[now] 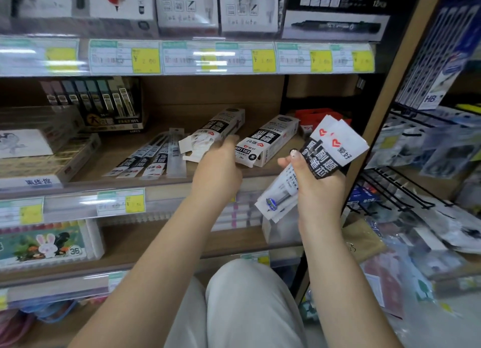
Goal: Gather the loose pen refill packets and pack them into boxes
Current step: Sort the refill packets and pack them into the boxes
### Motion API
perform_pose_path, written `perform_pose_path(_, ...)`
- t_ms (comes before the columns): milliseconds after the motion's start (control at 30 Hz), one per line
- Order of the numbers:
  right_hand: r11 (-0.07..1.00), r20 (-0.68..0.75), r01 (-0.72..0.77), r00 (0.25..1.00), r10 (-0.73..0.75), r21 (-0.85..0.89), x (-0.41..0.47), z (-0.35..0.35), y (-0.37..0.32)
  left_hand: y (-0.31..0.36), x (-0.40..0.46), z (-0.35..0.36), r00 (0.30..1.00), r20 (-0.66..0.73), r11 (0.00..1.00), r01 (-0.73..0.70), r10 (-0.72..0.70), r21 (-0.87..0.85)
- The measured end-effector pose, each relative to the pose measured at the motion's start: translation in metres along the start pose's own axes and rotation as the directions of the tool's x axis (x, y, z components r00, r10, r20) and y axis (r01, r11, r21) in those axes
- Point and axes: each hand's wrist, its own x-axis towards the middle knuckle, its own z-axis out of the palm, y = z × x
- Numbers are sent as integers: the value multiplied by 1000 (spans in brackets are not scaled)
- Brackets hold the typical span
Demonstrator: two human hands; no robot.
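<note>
The right hand (316, 186) grips a bundle of pen refill packets (311, 165), fingers curled round its middle, thumb across the front; the bundle is held in the air, just right of the closed box (268, 142) on the wooden shelf (161, 118). The left hand (217, 168) reaches to the open box (212, 134), which lies just left of the closed box; its fingers curl over the box's flapped near end, touching it. More loose packets (148, 157) lie flat on the shelf further left of the closed box, apart from both hands.
</note>
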Motion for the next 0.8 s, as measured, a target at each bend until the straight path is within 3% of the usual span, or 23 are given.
perform_pose_path(167,999,-12,14,1000,-15,-32,3,-4,-2,10,12,10,998,56,994,-40,34,97)
perform_pose_path(500,999,-32,-16,999,15,-38,4,-8,-4,10,19,31,996,45,962,57,-71,268)
perform_pose_path(800,994,-38,29,999,-33,-106,6,-17,1,22,15,39,991,-5,959,-130,136,253)
